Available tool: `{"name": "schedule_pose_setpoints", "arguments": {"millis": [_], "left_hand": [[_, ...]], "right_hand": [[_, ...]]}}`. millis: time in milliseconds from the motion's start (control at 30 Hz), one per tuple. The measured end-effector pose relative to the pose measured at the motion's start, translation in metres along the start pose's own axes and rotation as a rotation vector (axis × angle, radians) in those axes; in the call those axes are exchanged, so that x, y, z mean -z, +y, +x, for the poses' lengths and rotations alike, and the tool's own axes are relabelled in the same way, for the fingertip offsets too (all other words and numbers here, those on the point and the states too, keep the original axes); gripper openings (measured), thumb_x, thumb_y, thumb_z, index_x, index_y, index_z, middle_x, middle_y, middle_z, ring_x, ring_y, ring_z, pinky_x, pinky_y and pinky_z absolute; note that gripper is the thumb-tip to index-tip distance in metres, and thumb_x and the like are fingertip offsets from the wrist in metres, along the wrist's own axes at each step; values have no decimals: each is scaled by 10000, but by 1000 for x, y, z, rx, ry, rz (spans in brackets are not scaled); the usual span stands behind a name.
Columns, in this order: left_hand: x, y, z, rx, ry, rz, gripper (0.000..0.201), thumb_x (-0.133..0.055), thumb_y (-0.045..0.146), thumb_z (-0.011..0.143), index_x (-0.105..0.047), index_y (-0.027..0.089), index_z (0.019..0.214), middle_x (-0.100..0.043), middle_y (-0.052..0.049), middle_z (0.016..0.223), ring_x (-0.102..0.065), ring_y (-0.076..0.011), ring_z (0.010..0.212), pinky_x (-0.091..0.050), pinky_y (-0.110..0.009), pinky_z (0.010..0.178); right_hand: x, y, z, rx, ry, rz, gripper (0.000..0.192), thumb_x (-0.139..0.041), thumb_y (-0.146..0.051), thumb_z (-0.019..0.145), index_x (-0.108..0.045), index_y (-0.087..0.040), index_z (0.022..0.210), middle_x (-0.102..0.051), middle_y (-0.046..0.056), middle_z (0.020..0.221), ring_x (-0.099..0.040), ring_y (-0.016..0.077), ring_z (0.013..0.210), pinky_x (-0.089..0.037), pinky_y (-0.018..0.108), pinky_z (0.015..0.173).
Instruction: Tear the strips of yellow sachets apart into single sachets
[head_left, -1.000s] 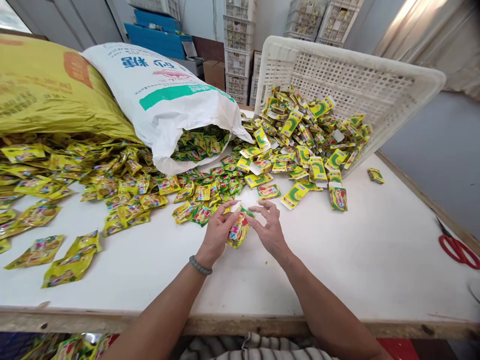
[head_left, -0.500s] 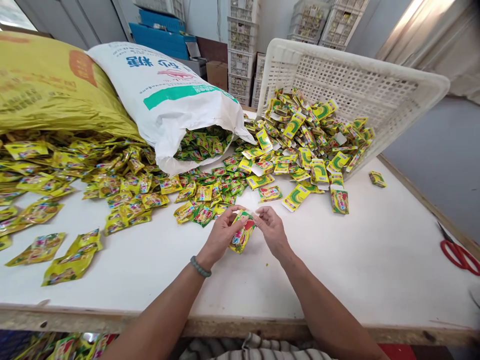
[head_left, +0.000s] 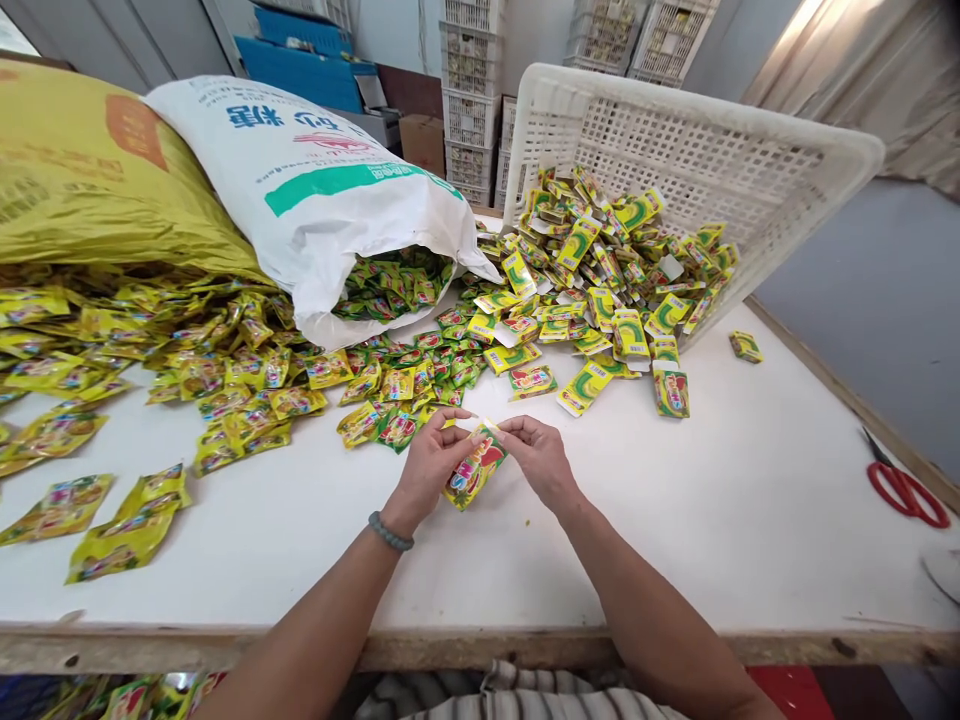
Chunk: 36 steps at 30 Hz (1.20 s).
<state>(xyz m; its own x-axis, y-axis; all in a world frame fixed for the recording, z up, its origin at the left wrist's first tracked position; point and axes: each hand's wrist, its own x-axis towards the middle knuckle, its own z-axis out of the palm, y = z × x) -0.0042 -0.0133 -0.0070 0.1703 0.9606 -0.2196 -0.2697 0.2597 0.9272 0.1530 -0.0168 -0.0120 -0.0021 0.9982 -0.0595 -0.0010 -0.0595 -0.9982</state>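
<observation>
A small yellow and green printed candy box (head_left: 472,474) is held tilted between my two hands, just above the white table. My left hand (head_left: 433,462), with a beaded bracelet at the wrist, grips its left side with thumb and fingers. The fingers of my right hand (head_left: 538,460) pinch the box's upper end, where a white flap shows. What is inside the box is hidden. Just beyond my hands lie small green and yellow candy packets (head_left: 397,425) and more small boxes (head_left: 532,381).
A tipped white plastic crate (head_left: 795,130) spills a heap of boxes (head_left: 592,270) at the back right. On the left, a white sack (head_left: 352,235) and a yellow sack (head_left: 112,190) lie with packets pouring out. Red-handled scissors (head_left: 904,490) lie on the right.
The box's printed front now shows more fully, and my fingers have shifted at its upper end. The whole view has moved slightly, with the surroundings sliding left.
</observation>
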Motion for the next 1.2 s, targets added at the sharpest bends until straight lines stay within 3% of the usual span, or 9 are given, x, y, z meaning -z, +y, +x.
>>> {"name": "schedule_pose_setpoints", "arguments": {"millis": [133, 333, 667, 800, 900, 967, 1033, 1133, 1200], "left_hand": [[1, 1, 0, 10, -24, 23, 609, -864, 397, 572, -546, 175, 1041, -659, 5, 673, -608, -142, 545, -438, -211, 489], [4, 6, 0, 27, -27, -58, 612, -865, 419, 563, -576, 149, 1031, -681, -17, 691, -618, -142, 568, -477, -223, 523], [8, 4, 0, 12, 2, -90, 573, -852, 416, 592, -569, 172, 1026, -620, 32, 612, -564, -111, 505, -406, -194, 481], [7, 3, -1, 36, 7, -34, 585, -841, 439, 597, -539, 178, 1024, -546, 75, 528, -463, -79, 430, -338, -182, 444], [6, 4, -5, 147, -235, 107, 557, -816, 432, 637, -522, 184, 1040, -590, 56, 581, -474, -86, 463, -334, -193, 471], [6, 3, -6, 211, -453, 219, 505, -797, 416, 665, -557, 170, 1035, -625, 22, 647, -518, -104, 537, -358, -210, 520], [7, 1, -5, 192, -519, 288, 433, -771, 412, 692, -601, 155, 995, -639, -4, 692, -551, -124, 621, -383, -228, 581], [11, -4, 1, 125, -350, 306, 368, -744, 433, 701, -628, 146, 901, -654, -33, 737, -581, -151, 715, -422, -256, 670], [14, -6, 5, 136, -203, 299, 379, -746, 465, 675, -624, 141, 830, -661, -49, 738, -589, -160, 716, -441, -271, 689]], "right_hand": [[8, -2, 2, -102, -56, 108, 287, -779, -439, 634, -716, -185, 753, -724, 26, 729, -641, 169, 669, -511, 322, 693], [17, -9, -2, 1, -234, 30, 264, -689, -454, 755, -766, -237, 884, -741, 14, 872, -651, 200, 860, -495, 371, 845], [-11, 3, -15, 416, 50, -272, 172, -646, -312, 809, -741, -263, 944, -710, 61, 918, -592, 209, 905, -484, 374, 835], [-12, 6, -15, 323, 66, -268, 217, -569, -354, 865, -730, -231, 788, -708, 48, 816, -608, 196, 851, -481, 347, 814], [-3, 9, -4, 225, 164, -307, 286, -503, -368, 895, -711, -205, 784, -714, 50, 844, -626, 193, 876, -482, 335, 828], [6, 10, 11, 232, 243, -463, 230, -507, -295, 869, -700, -186, 928, -713, 68, 977, -617, 207, 968, -469, 347, 878], [17, 10, 33, 235, 249, -716, 345, -513, -184, 809, -643, -166, 1128, -672, 97, 1150, -570, 233, 1103, -431, 380, 956], [33, 6, 69, 164, 116, -1103, 631, -544, -128, 751, -460, -171, 1375, -503, 126, 1407, -393, 294, 1323, -322, 476, 1058], [41, 2, 86, 132, -6, -1269, 651, -577, -198, 777, -414, -203, 1408, -431, 124, 1469, -311, 322, 1374, -282, 520, 1065]]}}
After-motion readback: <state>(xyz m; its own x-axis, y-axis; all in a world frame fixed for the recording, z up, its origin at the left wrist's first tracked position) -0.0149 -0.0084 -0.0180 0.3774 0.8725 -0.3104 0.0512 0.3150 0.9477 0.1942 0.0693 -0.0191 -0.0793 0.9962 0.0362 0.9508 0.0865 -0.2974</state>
